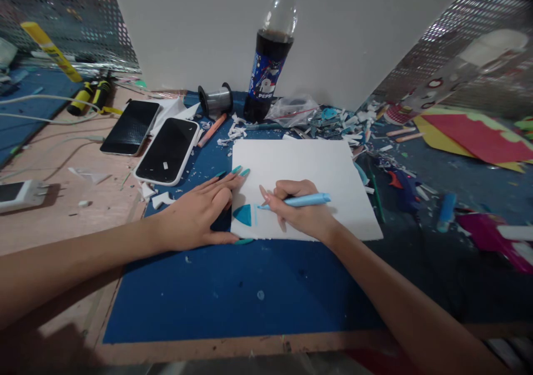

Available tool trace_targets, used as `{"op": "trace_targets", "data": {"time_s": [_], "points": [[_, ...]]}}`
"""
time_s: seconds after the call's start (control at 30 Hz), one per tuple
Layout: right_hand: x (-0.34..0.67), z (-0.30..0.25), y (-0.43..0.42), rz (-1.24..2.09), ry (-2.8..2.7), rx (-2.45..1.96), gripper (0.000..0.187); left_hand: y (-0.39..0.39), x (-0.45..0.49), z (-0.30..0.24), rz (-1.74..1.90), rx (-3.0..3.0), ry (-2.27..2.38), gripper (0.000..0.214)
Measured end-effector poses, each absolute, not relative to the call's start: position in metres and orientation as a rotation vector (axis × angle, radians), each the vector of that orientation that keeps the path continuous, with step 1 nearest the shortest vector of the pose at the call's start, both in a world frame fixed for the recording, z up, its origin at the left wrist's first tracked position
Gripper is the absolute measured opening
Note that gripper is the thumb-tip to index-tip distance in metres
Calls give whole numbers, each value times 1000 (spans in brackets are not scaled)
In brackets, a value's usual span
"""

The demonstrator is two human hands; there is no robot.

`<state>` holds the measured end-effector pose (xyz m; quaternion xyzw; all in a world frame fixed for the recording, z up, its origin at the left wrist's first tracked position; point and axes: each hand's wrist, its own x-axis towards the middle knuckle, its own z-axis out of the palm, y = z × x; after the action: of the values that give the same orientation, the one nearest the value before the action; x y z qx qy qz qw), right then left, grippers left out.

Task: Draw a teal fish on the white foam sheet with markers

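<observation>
Right hand: From my head view, my right hand (303,207) is closed in a writing grip on a light-blue marker (310,199), over the near half of a white sheet (316,164).
Marker's lie: Its long axis runs nearly level across the sheet, tip to the left, back end to the right past my knuckles.
Tip: It points at the top of a pale blue stroke (255,215); whether it touches the paper I cannot tell for sure.
Blue patch: A darker blue patch (244,215) sits just left of that stroke, at the sheet's left edge, straight side toward the marker.
Left hand: My left hand (204,217) lies flat and empty, fingertips on the sheet's left margin, thumb by the near-left corner; the patch sits between them, so this hand is nearer to it.
Between hands: They are apart, with the patch and the stroke in the gap.
Edges: The sheet's near edge runs just below the stroke, bordering the blue mat (208,297).
Room: White paper spreads beyond and to the right of my right hand, and bare mat lies toward me.
Far side: Scraps (353,131) crowd the sheet's far edge, a cola bottle (268,59) behind.
Left side: A white-rimmed phone (166,156) lies beyond my left wrist.
</observation>
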<state>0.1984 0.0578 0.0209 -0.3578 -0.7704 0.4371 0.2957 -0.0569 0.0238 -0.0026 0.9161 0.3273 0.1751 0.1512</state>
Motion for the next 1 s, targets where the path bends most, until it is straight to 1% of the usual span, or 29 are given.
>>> {"op": "trace_targets", "data": {"time_s": [0.2,0.4,0.87,1.0], "points": [[200,22,59,1187,-2074,-980,47,24,-56,-2,490,2653,938,45],[201,24,59,1166,-2131,-923,44,24,-57,-2,487,2677,932,47],[201,27,60,1311,-2147,-867,44,24,-58,-5,470,2681,942,60],[203,27,60,1372,-2148,-847,44,25,-59,-6,487,2655,940,55]]}}
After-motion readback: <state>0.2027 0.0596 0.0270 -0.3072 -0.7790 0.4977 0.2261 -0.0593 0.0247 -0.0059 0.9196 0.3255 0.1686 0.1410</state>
